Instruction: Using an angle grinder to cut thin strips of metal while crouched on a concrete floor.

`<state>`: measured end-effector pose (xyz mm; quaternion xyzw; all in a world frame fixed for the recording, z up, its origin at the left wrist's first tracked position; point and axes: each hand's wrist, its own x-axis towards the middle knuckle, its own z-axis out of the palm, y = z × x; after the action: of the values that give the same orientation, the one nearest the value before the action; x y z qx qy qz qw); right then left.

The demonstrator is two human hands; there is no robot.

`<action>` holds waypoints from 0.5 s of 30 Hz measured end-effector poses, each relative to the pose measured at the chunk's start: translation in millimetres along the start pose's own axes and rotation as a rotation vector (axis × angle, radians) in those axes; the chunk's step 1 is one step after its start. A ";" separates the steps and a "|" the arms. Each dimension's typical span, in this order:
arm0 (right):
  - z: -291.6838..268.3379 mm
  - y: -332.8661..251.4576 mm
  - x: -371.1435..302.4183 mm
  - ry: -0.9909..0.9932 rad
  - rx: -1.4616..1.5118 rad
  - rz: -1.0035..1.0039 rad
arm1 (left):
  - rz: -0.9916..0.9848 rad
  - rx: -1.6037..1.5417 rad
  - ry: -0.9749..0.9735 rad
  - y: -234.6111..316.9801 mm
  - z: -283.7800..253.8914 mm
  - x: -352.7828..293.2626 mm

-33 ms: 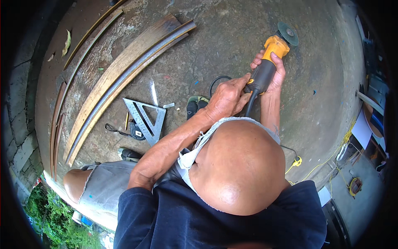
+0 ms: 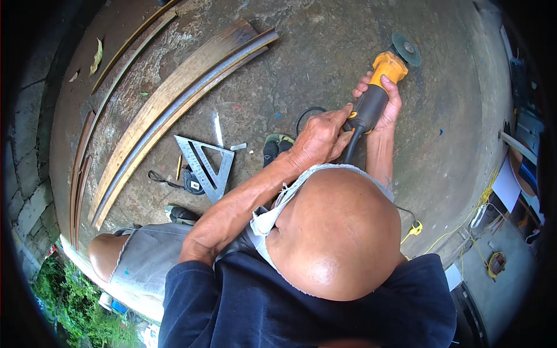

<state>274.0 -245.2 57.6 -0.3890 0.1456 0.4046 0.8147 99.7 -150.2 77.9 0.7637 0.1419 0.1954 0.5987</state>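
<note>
An angle grinder [image 2: 371,103], yellow at the head and dark grey along the body, is held up beyond my right knee. Its dark green disc [image 2: 407,49] points away from me at the far end. My right hand [image 2: 390,103] wraps around the body just behind the yellow head, thumb on top. At the rear end, beside a small yellow switch and the black cord, my left hand [image 2: 322,136] grips the tool with bent fingers. Left of my hands, a metal speed square [image 2: 210,172] lies on the floor beside a black tape measure [image 2: 191,181] and a pencil [image 2: 179,167].
Further left lie a wide wooden board [image 2: 174,95], a metal bar [image 2: 197,81] along it, and thin strips [image 2: 125,69]. A white stick [image 2: 238,147] is near the square. A yellow plug [image 2: 415,228] and cords lie right of my knee. A block wall [image 2: 29,168] borders the left.
</note>
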 end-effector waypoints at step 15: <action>12.2 -2.1 -12.3 -0.052 -0.367 -0.038 | -0.138 1.085 0.192 -88.6 -199.8 10.9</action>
<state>266.9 -243.5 73.4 -0.5231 0.0409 0.4186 0.7412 17.3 47.8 34.7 0.9302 0.3258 0.1236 0.1150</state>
